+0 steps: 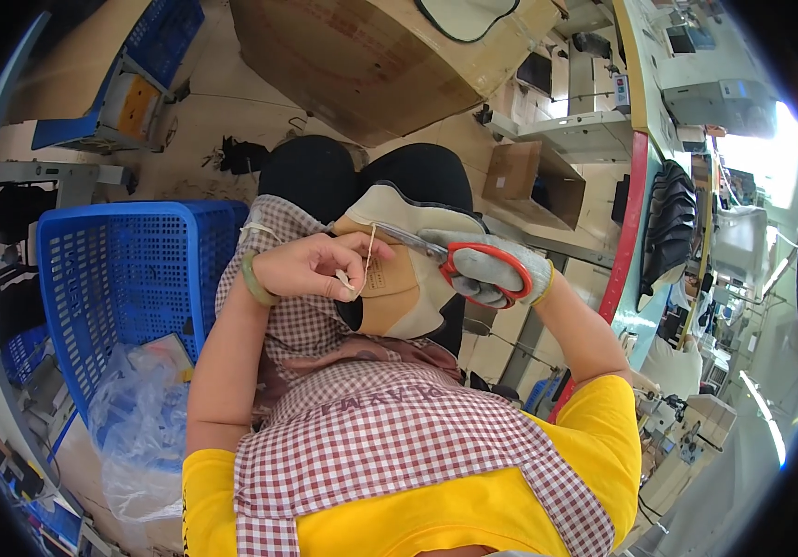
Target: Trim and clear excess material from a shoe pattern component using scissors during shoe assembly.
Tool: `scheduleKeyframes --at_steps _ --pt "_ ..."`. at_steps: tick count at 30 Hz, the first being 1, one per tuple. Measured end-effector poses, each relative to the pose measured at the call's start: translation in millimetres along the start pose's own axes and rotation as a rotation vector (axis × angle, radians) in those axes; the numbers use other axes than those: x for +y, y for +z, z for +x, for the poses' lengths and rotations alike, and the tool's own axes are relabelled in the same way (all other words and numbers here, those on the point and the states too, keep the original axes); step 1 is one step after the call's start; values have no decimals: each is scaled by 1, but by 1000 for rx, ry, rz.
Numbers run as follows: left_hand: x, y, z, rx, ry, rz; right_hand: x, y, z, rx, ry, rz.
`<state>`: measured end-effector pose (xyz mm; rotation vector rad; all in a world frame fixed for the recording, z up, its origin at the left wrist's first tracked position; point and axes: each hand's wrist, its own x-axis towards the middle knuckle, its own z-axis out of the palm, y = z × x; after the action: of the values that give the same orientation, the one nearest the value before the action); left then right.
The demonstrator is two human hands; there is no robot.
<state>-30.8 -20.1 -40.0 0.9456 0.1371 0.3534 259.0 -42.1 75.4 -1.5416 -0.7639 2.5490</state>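
Across my lap lies a cream and tan sewn piece with a dark edge, like a shoe upper [388, 297]. My left hand [311, 265], bare with a green bangle at the wrist, pinches the lower end of a pale thread [369, 252]. That thread runs up, taut, over the piece. In a grey glove, my right hand [495, 266] is closed around red-handled scissors [422, 245]. Their blades point left, and the tips reach the thread's upper part; whether they are parted I cannot tell. A checked apron [371, 408] covers my front.
A blue plastic basket [121, 269] stands at my left, with a clear plastic bag [144, 436] by its near side. Ahead is a large cardboard box [353, 70]; a smaller open box [534, 186] sits on the floor to the right. A red-edged workbench [626, 223] runs along my right.
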Motion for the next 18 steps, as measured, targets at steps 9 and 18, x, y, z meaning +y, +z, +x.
scheduleKeyframes --at_steps 9,18 --pt "8 4 3 -89 8 53 -1 9 4 42 -84 119" --pt "20 26 4 -200 74 578 3 7 9 112 -17 184"
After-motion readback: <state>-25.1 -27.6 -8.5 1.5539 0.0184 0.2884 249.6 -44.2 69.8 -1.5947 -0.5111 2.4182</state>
